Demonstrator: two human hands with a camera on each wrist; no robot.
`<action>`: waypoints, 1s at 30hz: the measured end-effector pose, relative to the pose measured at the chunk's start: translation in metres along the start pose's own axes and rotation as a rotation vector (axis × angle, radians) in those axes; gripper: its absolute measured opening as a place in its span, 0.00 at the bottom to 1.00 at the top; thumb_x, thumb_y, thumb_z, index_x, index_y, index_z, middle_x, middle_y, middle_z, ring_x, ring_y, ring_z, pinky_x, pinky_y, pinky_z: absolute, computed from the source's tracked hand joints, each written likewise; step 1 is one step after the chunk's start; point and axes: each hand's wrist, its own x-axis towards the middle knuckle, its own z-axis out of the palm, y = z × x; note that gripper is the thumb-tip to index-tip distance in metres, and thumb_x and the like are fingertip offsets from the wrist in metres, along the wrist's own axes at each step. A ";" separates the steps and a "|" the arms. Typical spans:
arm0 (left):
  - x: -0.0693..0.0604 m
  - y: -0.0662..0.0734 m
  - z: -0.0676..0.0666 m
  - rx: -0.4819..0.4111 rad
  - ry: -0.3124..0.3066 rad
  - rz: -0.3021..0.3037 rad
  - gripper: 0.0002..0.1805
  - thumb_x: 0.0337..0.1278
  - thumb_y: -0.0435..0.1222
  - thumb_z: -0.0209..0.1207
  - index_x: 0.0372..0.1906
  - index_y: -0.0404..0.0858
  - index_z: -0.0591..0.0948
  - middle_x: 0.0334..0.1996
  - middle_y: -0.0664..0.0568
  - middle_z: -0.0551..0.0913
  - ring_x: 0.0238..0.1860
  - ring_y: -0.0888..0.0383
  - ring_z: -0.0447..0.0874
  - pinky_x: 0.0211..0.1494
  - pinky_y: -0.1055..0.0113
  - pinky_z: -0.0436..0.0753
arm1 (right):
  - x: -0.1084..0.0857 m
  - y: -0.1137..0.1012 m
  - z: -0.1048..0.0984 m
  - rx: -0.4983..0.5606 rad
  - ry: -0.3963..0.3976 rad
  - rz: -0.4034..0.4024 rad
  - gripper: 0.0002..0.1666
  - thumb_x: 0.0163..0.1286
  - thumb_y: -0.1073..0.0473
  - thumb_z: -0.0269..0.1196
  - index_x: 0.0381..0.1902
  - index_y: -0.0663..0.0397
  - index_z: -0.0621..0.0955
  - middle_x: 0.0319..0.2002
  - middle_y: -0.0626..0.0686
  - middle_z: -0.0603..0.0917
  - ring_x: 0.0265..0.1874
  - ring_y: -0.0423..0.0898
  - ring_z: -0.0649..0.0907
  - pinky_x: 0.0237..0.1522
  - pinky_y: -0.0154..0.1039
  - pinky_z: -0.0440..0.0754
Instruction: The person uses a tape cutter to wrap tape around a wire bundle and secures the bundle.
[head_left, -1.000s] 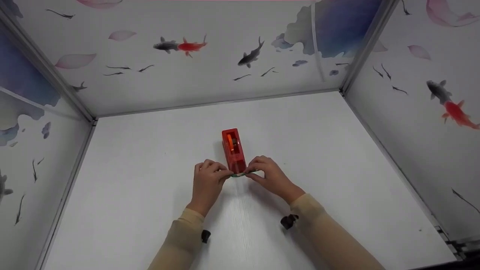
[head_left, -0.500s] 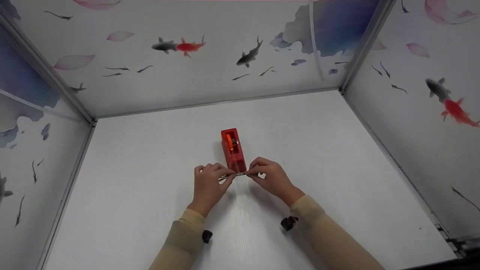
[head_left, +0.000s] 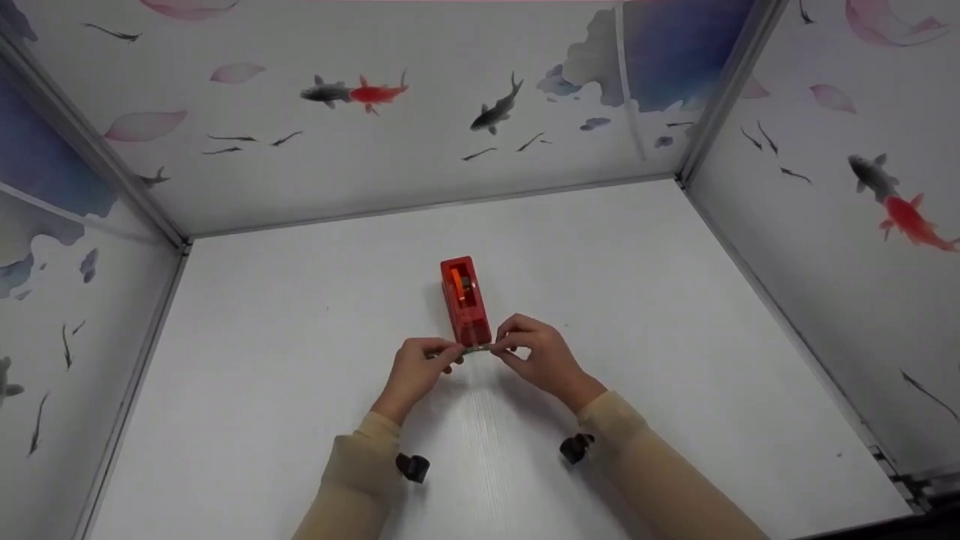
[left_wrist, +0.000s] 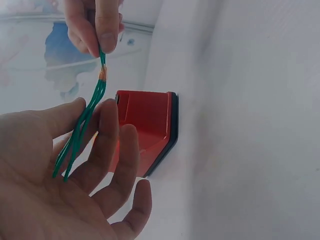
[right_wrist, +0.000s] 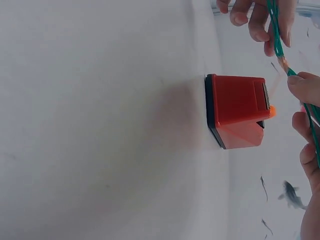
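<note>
A bundle of thin green strands (left_wrist: 82,127), which look like wires or twist ties, stretches between both hands just in front of a red tape dispenser (head_left: 474,316). Around the bundle's middle is a shiny orange-brown band (left_wrist: 102,74), perhaps tape. My left hand (head_left: 416,373) has the strands between thumb and index finger, their loose ends lying across the palm; its other fingers are spread and bent. On the other side of the band, my right hand (head_left: 544,360) pinches the bundle with thumb and fingertips. The dispenser's serrated cutter (right_wrist: 266,96) faces the hands.
The dispenser stands on a white table (head_left: 615,300), with an orange roll core (head_left: 458,285) inside it. Walls printed with fish (head_left: 495,109) enclose the table at the back and sides. A small black device (head_left: 576,448) sits at each wrist.
My left hand has turned and shifted slightly left and down, exposing more of the bundle between the hands. The right hand stays almost in place, and the dispenser stands where it was.
</note>
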 end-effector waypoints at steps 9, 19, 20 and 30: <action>-0.005 0.000 -0.002 0.011 0.050 0.084 0.09 0.63 0.38 0.70 0.46 0.46 0.92 0.43 0.54 0.91 0.41 0.58 0.84 0.44 0.65 0.83 | 0.000 0.001 0.000 0.155 -0.030 0.124 0.04 0.65 0.62 0.74 0.38 0.49 0.91 0.41 0.44 0.84 0.36 0.42 0.82 0.37 0.43 0.87; -0.005 -0.002 -0.001 0.054 0.151 0.177 0.09 0.60 0.35 0.71 0.45 0.47 0.92 0.39 0.56 0.90 0.41 0.58 0.82 0.46 0.63 0.81 | 0.001 -0.001 0.003 0.188 -0.049 0.240 0.13 0.66 0.62 0.73 0.47 0.41 0.89 0.43 0.42 0.86 0.34 0.39 0.84 0.39 0.34 0.86; -0.005 -0.002 -0.001 0.060 0.160 0.188 0.10 0.60 0.34 0.72 0.45 0.47 0.93 0.39 0.56 0.90 0.41 0.58 0.82 0.46 0.63 0.82 | 0.001 -0.001 0.003 0.185 -0.062 0.252 0.14 0.67 0.62 0.73 0.48 0.41 0.89 0.43 0.42 0.86 0.35 0.39 0.84 0.40 0.34 0.86; -0.009 0.003 0.003 0.155 0.248 0.256 0.11 0.54 0.31 0.74 0.41 0.48 0.93 0.39 0.58 0.87 0.45 0.58 0.84 0.51 0.60 0.86 | 0.006 -0.002 0.003 0.268 -0.256 0.429 0.12 0.74 0.51 0.66 0.52 0.41 0.89 0.42 0.41 0.88 0.37 0.42 0.81 0.42 0.36 0.83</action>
